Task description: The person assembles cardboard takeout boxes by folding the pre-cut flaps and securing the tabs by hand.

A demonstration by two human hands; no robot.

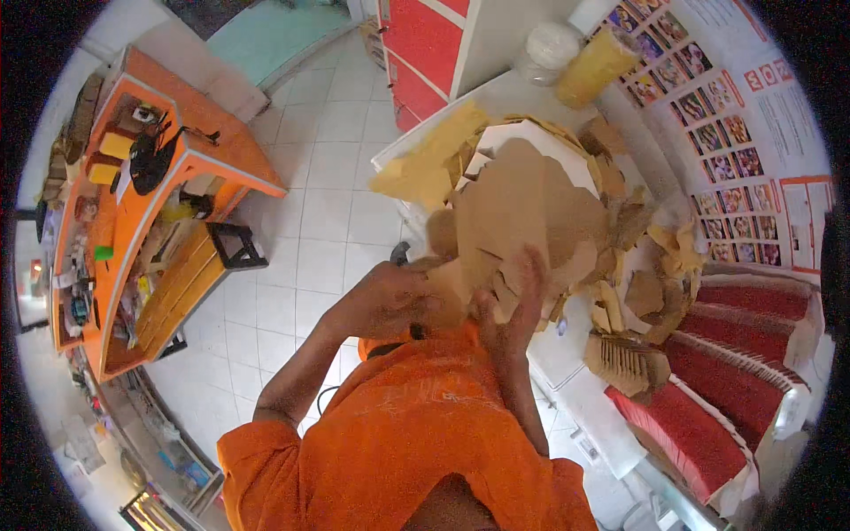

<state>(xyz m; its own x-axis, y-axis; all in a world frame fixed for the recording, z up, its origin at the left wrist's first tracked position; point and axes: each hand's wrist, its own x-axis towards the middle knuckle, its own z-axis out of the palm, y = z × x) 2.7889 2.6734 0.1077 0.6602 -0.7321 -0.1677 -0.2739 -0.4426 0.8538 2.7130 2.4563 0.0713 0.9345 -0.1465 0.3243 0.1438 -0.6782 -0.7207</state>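
In front of my orange shirt, both hands are at a flat brown cardboard piece (443,292). My left hand (398,296) is closed on its left side, with the fingers bent round the edge. My right hand (518,310) grips at its right side, the thumb low and the fingers raised against the brown card. Just beyond the hands, a larger brown cardboard sheet (505,208) lies over the heap; where it ends and the held piece begins is blurred. Under it shows a white sheet (522,137).
Loose cardboard pieces (629,221) cover much of the white table (567,354). Stacks of red folded cartons (744,327) stand at the right, beside a brown bundle (627,365). A yellow roll (598,66) stands at the back. Far left is an orange desk (221,146) with a wooden bench (173,301).
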